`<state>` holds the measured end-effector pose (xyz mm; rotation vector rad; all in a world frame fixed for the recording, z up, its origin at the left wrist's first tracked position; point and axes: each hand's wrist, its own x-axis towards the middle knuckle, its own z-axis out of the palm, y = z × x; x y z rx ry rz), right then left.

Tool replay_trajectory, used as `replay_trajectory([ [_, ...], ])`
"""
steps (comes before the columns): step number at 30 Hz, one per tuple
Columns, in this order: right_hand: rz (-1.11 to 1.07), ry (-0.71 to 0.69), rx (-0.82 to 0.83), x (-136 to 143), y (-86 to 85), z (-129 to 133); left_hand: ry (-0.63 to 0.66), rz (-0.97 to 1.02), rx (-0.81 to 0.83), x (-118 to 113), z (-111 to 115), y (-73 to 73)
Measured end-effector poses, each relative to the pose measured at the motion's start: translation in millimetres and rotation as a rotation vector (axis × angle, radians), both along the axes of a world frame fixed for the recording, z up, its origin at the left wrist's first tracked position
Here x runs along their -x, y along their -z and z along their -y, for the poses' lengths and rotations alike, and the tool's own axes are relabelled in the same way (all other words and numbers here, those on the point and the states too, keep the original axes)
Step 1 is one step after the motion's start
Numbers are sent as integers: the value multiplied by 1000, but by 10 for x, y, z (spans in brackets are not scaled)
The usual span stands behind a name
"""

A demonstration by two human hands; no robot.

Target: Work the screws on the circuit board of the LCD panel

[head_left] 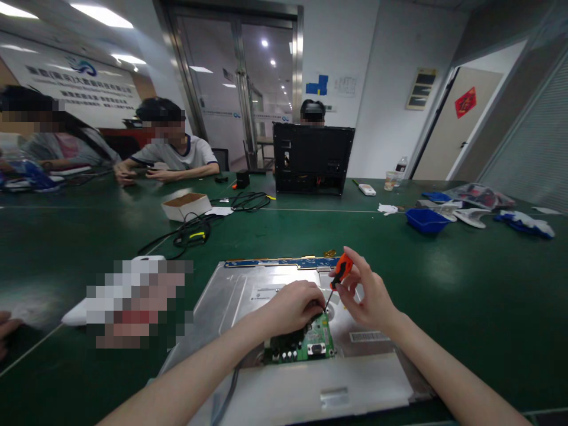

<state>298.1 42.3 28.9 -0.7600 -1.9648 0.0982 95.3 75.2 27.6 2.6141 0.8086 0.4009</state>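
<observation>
In front of me a silver metal display panel (231, 296) lies flat, with a green circuit board (322, 337) on it. My right hand (366, 296) grips an orange and black screwdriver (342, 271) by its handle. The screwdriver leans, its shaft pointing down to the board's upper edge. Over the board, my left hand (297, 303) has its fingers bent together right beside the screwdriver tip. Whatever they pinch is hidden, as is part of the board underneath. A narrow blue circuit strip (270, 263) runs along the panel's far edge.
Black cables (195, 231) and an open white box (186, 207) lie beyond the panel to the left. A black monitor housing (313, 158) stands across the green table, with a person behind it. At right is a blue tray (426, 220). Other people sit at left.
</observation>
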Motion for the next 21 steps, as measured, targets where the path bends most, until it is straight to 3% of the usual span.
replay_trajectory([
  [21,14,86,-47,-3,34,7,19,13,3,7,-9,22],
])
